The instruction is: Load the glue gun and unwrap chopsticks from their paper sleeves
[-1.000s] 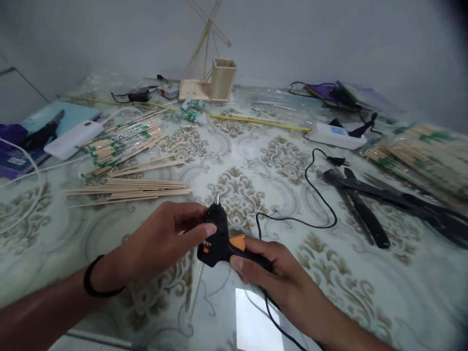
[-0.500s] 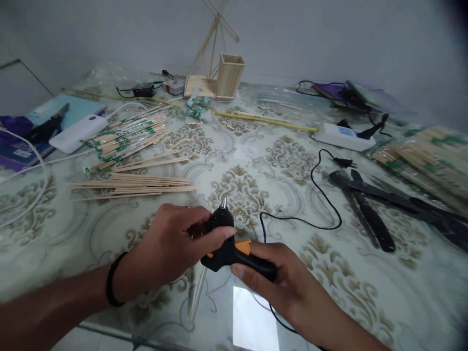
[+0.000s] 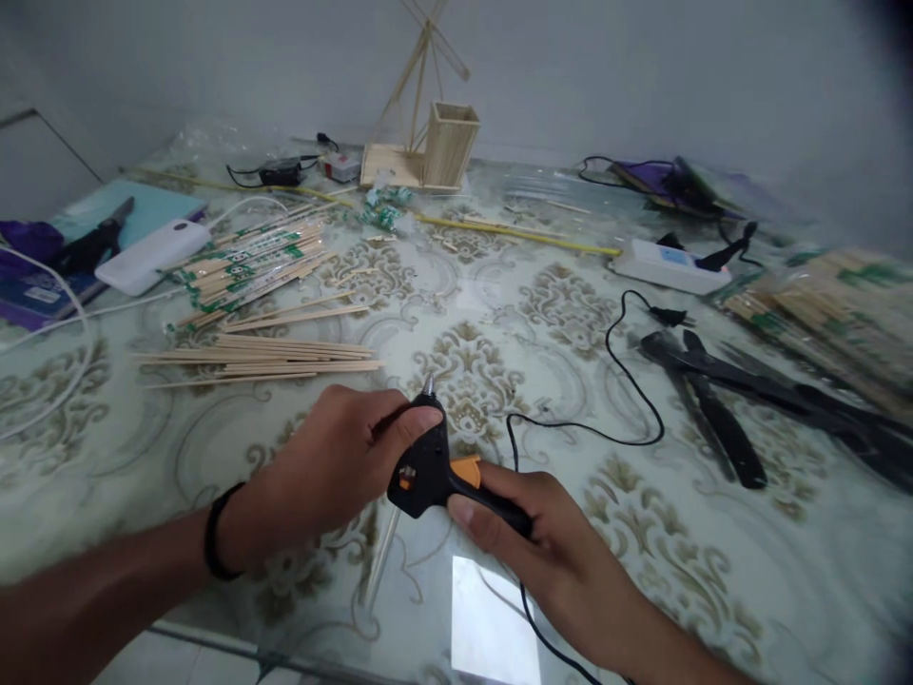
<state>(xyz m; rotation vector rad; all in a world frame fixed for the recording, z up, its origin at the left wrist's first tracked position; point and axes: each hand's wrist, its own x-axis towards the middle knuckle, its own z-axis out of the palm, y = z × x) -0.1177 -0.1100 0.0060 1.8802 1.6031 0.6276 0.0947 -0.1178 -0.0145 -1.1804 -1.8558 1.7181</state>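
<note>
A black glue gun (image 3: 422, 461) with an orange trigger and a metal nozzle is held above the patterned table near its front edge, the nozzle pointing away from me. My left hand (image 3: 332, 466) wraps round its front body, thumb on top. The handle is in the grip of my right hand (image 3: 549, 547), close to the trigger. From the rear of the gun a clear glue stick (image 3: 383, 557) sticks out toward me. Loose wooden sticks (image 3: 285, 360) lie beyond my left hand.
Packaged sticks (image 3: 257, 262) and a white power bank (image 3: 153, 257) are at left. A stick-built model (image 3: 449, 147) stands at the back. At right are a power strip (image 3: 667, 264), black cutters (image 3: 728, 433), bagged sticks (image 3: 820, 314) and a looping black cable (image 3: 634, 371).
The glue gun has shifted slightly left and turned, so more of its side shows. My left thumb has moved toward the nozzle with it.
</note>
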